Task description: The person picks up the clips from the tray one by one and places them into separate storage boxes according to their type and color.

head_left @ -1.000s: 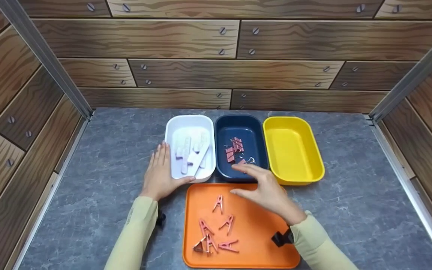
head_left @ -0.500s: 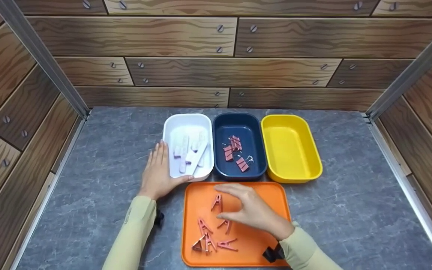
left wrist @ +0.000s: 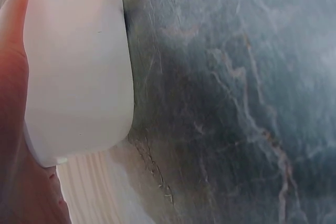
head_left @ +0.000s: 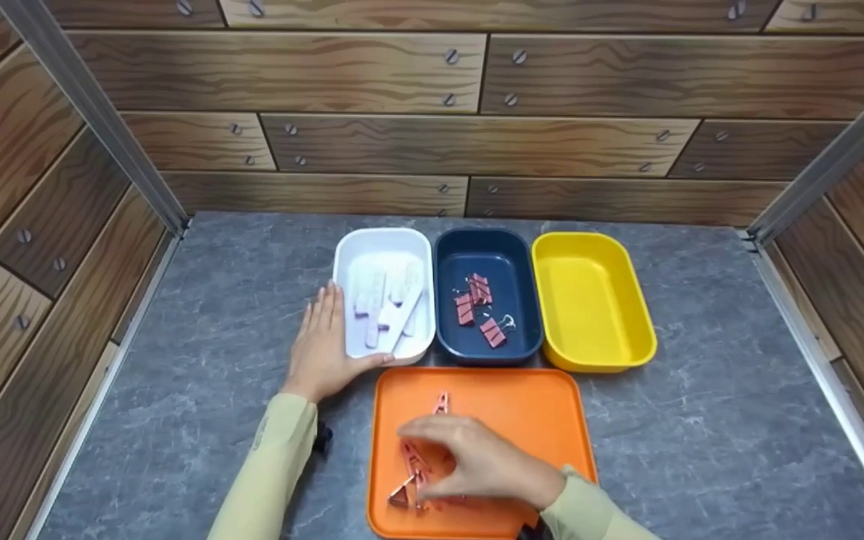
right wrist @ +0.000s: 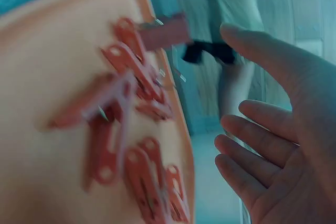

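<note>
My left hand [head_left: 318,349] lies along the left side of a white bin [head_left: 383,235], fingers straight, thumb at its front rim. In the left wrist view the hand [left wrist: 11,93] presses against the bin's outer wall [left wrist: 79,66]. Over an orange tray [head_left: 537,397] hovers my right hand [head_left: 473,459], thumb and fingers spread apart, holding nothing. Pink clothespins [head_left: 442,403] and one binder clip [head_left: 400,495] lie on the tray, some hidden beneath that hand. The right wrist view shows clothespins [right wrist: 152,177] and the binder clip [right wrist: 167,32] beside the spread fingers.
Several pale, flat stick-like pieces [head_left: 376,307] fill part of the white bin. A dark blue bin [head_left: 488,234] holds 3 reddish binder clips [head_left: 493,331]. To its right stands a yellow bin [head_left: 589,300]. Wood-patterned walls [head_left: 372,142] enclose the grey marbled table [head_left: 709,360].
My right hand has moved from above the dark blue bin's front down and left over the tray; a binder clip now shows fully in that bin. The left hand has stayed at the white bin.
</note>
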The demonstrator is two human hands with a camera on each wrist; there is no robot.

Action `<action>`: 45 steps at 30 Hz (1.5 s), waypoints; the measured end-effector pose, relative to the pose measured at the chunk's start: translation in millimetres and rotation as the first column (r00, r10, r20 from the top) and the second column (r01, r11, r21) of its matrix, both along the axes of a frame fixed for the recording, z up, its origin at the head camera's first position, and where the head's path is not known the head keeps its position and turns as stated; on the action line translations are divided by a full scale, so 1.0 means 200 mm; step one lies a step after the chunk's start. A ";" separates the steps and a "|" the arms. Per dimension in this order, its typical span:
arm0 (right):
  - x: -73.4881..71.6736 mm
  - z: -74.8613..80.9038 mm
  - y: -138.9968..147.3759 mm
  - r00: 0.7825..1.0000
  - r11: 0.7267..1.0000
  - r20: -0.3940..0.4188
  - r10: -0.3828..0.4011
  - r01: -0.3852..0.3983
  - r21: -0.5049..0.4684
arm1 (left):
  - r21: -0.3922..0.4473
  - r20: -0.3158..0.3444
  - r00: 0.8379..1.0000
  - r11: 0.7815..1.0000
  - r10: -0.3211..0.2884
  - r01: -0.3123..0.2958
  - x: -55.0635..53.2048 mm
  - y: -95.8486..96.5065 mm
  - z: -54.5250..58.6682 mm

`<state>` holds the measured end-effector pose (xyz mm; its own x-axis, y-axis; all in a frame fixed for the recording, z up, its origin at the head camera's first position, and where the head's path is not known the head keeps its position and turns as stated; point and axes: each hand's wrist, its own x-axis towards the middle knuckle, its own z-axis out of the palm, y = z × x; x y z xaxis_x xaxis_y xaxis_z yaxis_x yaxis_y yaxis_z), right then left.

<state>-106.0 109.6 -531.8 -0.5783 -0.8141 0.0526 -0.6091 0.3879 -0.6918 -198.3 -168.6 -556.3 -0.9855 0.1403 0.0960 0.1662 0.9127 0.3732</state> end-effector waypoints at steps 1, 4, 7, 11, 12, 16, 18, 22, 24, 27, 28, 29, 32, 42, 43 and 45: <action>0.01 0.00 -0.01 1.000 1.000 0.002 0.016 -0.016 0.013 | -0.001 -0.003 1.000 1.000 -0.003 0.003 0.00 0.00 0.00; 0.03 -0.02 -0.04 0.998 0.998 -0.017 0.054 -0.053 0.040 | -0.001 -0.018 1.000 1.000 -0.006 0.006 -0.01 0.00 0.01; 0.06 -0.04 -0.06 0.994 0.995 -0.058 0.095 -0.093 0.042 | 0.001 -0.014 1.000 1.000 -0.006 0.006 -0.01 0.00 0.01; 0.10 -0.07 -0.08 0.988 0.991 -0.082 0.133 -0.130 0.038 | -0.008 0.005 1.000 1.000 0.001 -0.001 0.00 0.00 0.01; 0.10 -0.08 -0.08 0.987 0.990 -0.081 0.136 -0.133 0.039 | -0.006 0.004 1.000 1.000 0.001 -0.001 0.00 0.00 0.01; 0.11 -0.09 -0.09 0.989 0.990 -0.060 0.139 -0.136 0.044 | -0.003 0.003 1.000 1.000 -0.006 0.006 0.00 0.01 0.00; 0.11 -0.10 -0.09 0.989 0.990 -0.055 0.138 -0.136 0.045 | 0.000 0.006 1.000 1.000 -0.004 0.004 0.01 0.01 0.00; 0.11 -0.11 -0.09 0.989 0.990 -0.055 0.136 -0.134 0.036 | 0.001 0.017 1.000 1.000 -0.004 0.004 0.01 0.01 0.01; 0.11 -0.11 -0.10 0.989 0.990 -0.062 0.137 -0.135 0.038 | 0.005 0.021 1.000 1.000 -0.007 0.007 0.01 0.02 0.01; 0.10 -0.11 -0.10 0.988 0.990 -0.072 0.138 -0.135 0.048 | 0.001 0.034 0.999 1.000 -0.008 0.008 0.00 0.02 0.02; 0.10 -0.11 -0.10 0.988 0.989 -0.072 0.139 -0.136 0.051 | 0.000 0.038 0.999 1.000 -0.007 0.007 0.00 0.02 0.02; 0.10 -0.11 -0.10 0.988 0.989 -0.069 0.140 -0.137 0.053 | -0.001 0.039 0.999 1.000 -0.007 0.007 0.00 0.02 0.02; 0.10 -0.11 -0.09 0.987 0.989 -0.071 0.142 -0.138 0.054 | 0.000 0.036 0.999 1.000 -0.006 0.006 0.01 0.02 0.02; 0.11 -0.07 -0.03 0.987 0.986 -0.096 0.130 -0.118 0.122 | -0.003 0.032 0.999 1.000 -0.002 0.002 0.00 0.01 0.01; 0.11 -0.07 -0.03 0.986 0.985 -0.109 0.130 -0.115 0.130 | -0.003 0.028 1.000 1.000 0.000 0.000 0.00 0.01 0.00; 0.10 -0.06 -0.02 0.982 0.983 -0.140 0.127 -0.106 0.149 | 0.005 0.021 1.000 1.000 -0.002 0.002 0.00 0.01 0.00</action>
<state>-85.4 106.0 -544.7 -0.4736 -0.8807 0.0115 -0.7474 0.3949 -0.5342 -198.9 -166.9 -555.5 -0.9870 0.1417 0.0761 0.1601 0.9106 0.3809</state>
